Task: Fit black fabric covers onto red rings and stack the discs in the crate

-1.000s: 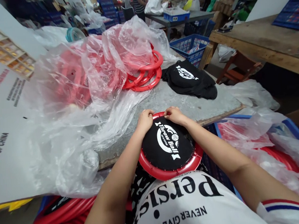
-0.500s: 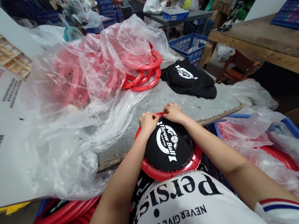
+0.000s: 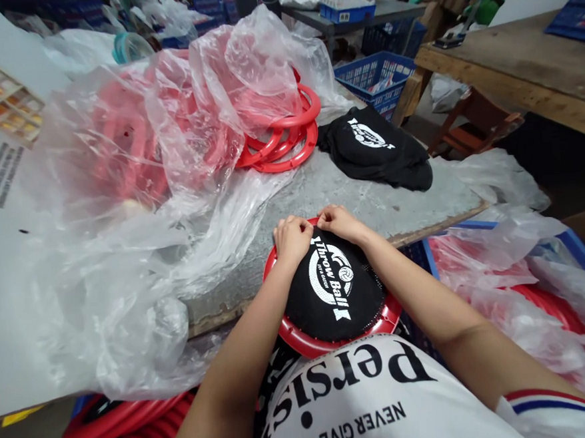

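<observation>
A red plastic ring with a black mesh cloth printed "Throw Ball" stretched over it rests against the table's front edge and my belly. My left hand is closed, pinching the cloth at the ring's far rim. My right hand is closed too, pinching the same edge just to the right, and the two hands almost touch. A stack of bare red rings lies further back on the table, half under clear plastic. A pile of black printed cloths lies at the table's right.
Crumpled clear plastic bags cover the left of the grey table. White printed cardboard stands at the left. Blue crates with red rings sit below at the left and right. A wooden bench stands at the right.
My left hand slid right along the ring's far rim until it came close to my right hand. The ring and cloth have turned slightly. The view shifted a little downward.
</observation>
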Demonstrator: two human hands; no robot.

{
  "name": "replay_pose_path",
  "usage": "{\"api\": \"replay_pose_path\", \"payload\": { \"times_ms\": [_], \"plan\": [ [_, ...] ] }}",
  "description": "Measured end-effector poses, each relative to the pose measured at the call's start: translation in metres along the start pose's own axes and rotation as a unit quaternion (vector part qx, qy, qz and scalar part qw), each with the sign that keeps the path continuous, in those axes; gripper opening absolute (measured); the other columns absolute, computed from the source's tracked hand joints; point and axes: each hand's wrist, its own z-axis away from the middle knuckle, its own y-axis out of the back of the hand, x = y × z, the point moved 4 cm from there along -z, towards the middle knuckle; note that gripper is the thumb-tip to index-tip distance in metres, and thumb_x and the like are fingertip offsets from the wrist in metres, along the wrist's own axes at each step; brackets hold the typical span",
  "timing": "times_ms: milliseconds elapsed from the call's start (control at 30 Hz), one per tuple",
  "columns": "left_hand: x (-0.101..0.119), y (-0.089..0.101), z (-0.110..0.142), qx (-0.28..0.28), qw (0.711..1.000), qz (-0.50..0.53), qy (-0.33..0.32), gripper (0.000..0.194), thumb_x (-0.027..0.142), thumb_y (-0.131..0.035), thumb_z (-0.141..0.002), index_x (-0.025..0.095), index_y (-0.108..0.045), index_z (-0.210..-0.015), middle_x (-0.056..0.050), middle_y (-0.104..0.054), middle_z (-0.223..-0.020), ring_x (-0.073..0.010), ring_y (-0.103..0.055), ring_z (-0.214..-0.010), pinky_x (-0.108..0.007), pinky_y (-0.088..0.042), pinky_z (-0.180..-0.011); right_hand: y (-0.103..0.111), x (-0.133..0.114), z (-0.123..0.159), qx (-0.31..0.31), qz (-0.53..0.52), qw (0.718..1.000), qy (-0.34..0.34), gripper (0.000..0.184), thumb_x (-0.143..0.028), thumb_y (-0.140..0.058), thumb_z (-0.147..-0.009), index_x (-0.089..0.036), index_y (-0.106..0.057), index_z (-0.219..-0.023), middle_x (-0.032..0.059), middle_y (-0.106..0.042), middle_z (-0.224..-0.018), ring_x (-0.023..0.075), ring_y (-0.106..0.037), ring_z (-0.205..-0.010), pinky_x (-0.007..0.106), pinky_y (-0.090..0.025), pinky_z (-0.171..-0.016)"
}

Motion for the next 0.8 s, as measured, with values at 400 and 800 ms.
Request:
{"api": "replay_pose_path", "payload": {
  "times_ms": [400,800],
  "plan": [
    [-0.0008,-0.0022,0.0007,0.011,1.0,-0.013,-0.007,0.018,0.027,-0.055,-0.091,0.024,-0.073,-0.088,-0.005,-0.072,-0.107,-0.0271,-0.058,-0.109,-0.041,-0.042,-0.095,-0.0015,0.0031,-0.0002,0.019,-0.005,1.0,-0.008,0.018,-0.017,-0.063,-0.082,-0.019,-0.064,-0.064,0.0033,-0.071,-0.091,0.0193,-0.063,-0.093,0.032,-0.042,-0.096],
    [0.0006,-0.0045,-0.0002,0.02,0.999,-0.041,-0.009,0.022,0.028,-0.052,-0.093,0.023,-0.073,-0.086,-0.006,-0.072,-0.107,-0.0271,-0.058,-0.107,-0.041,-0.042,-0.093,-0.001,0.0018,0.0015,0.019,-0.01,1.0,-0.022,0.015,-0.015,-0.058,-0.077,-0.018,-0.062,-0.063,0.0016,-0.068,-0.08,0.0158,-0.059,-0.079,0.027,-0.044,-0.081]
  ]
}}
